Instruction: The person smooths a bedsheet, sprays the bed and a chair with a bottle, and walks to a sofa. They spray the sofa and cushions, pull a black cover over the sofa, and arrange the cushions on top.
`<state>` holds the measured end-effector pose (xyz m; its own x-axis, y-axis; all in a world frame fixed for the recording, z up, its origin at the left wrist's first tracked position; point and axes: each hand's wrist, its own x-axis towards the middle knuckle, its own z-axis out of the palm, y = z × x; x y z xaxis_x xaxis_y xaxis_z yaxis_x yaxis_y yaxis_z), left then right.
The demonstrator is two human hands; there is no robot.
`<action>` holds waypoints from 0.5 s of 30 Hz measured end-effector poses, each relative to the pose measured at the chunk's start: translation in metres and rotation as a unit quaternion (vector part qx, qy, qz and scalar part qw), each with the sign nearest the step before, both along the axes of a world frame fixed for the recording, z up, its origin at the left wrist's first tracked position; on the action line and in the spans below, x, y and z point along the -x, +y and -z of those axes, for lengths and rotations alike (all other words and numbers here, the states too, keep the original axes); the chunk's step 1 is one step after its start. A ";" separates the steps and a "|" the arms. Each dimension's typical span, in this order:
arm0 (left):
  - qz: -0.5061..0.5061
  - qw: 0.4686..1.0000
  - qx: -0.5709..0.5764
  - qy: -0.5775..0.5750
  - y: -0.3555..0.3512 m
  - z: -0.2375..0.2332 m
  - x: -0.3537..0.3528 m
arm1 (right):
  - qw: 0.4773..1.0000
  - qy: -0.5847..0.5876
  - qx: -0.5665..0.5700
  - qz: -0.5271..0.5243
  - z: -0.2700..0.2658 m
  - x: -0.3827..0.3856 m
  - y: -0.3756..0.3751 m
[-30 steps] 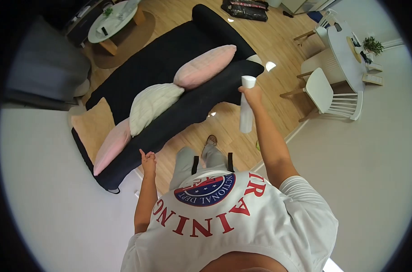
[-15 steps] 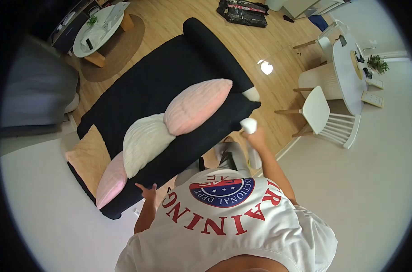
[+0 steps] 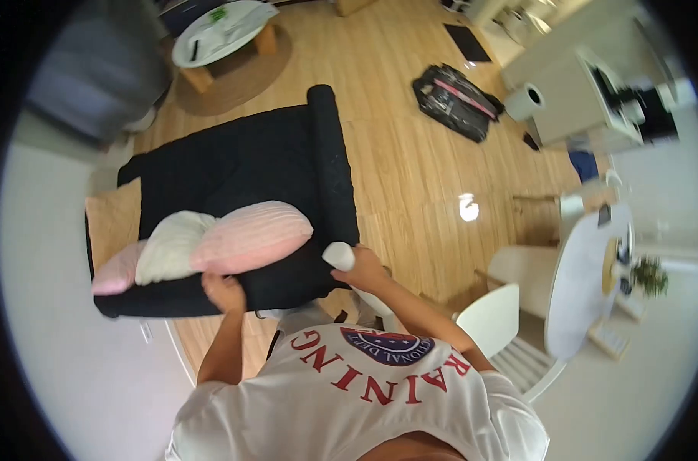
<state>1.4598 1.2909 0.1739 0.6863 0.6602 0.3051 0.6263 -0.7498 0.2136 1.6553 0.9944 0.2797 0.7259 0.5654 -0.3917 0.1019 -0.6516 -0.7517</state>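
A white, rounded object [image 3: 338, 256] with a smooth end is gripped in my right hand [image 3: 362, 270], beside the right end of the black sofa [image 3: 234, 154]. What kind of object it is, I cannot tell. My left hand [image 3: 224, 292] is over the sofa's near edge with its fingers apart, fingertips right at the lower edge of a large pink cushion [image 3: 253, 237]. Left of that cushion lean a cream cushion [image 3: 168, 250], a smaller pink cushion [image 3: 119, 270] and a tan cushion [image 3: 115, 219].
A white oval coffee table [image 3: 230, 38] stands beyond the sofa on a round rug [image 3: 241, 84]. A black plastic-wrapped bundle [image 3: 456, 104] lies on the wooden floor [image 3: 395, 169]. To the right are a white chair [image 3: 487, 319] and a white table [image 3: 583, 284] with a plant [image 3: 650, 275].
The view has swung to the right. My left hand has come up to the large pink cushion's lower edge. My right hand still holds the white object, now nearer the sofa's right armrest.
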 end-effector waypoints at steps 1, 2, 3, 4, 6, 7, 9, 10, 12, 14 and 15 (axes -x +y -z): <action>0.075 0.996 0.038 -0.029 -0.038 -0.007 -0.026 | 1.000 -0.014 0.003 -0.014 0.000 -0.013 -0.024; 0.154 0.983 0.072 -0.063 -0.069 -0.014 -0.053 | 0.999 -0.024 -0.006 -0.038 -0.001 -0.026 -0.043; 0.153 0.981 0.112 -0.041 -0.100 -0.022 -0.078 | 0.998 -0.015 -0.002 -0.053 0.000 -0.037 -0.060; 0.155 0.976 0.154 -0.018 -0.122 -0.027 -0.097 | 0.998 -0.004 0.001 -0.065 0.003 -0.048 -0.073; 0.111 0.972 0.209 -0.017 -0.139 -0.021 -0.119 | 0.995 -0.007 -0.030 -0.091 0.012 -0.072 -0.081; 0.080 0.958 0.274 -0.006 -0.146 -0.016 -0.127 | 0.993 0.003 -0.053 -0.104 0.016 -0.084 -0.083; 0.030 0.961 0.276 -0.005 -0.152 -0.005 -0.135 | 0.988 0.007 -0.077 -0.133 0.021 -0.105 -0.081; 0.004 0.958 0.285 0.005 -0.156 -0.001 -0.138 | 0.986 0.012 -0.094 -0.136 0.023 -0.117 -0.080; -0.026 0.959 0.281 0.013 -0.167 0.005 -0.146 | 0.983 0.030 -0.087 -0.158 0.019 -0.141 -0.082; -0.052 0.960 0.276 0.011 -0.173 0.020 -0.161 | 0.982 0.046 -0.087 -0.162 0.014 -0.179 -0.075; -0.047 0.961 0.267 0.059 -0.176 0.038 -0.172 | 0.979 0.049 -0.116 -0.158 0.039 -0.202 -0.082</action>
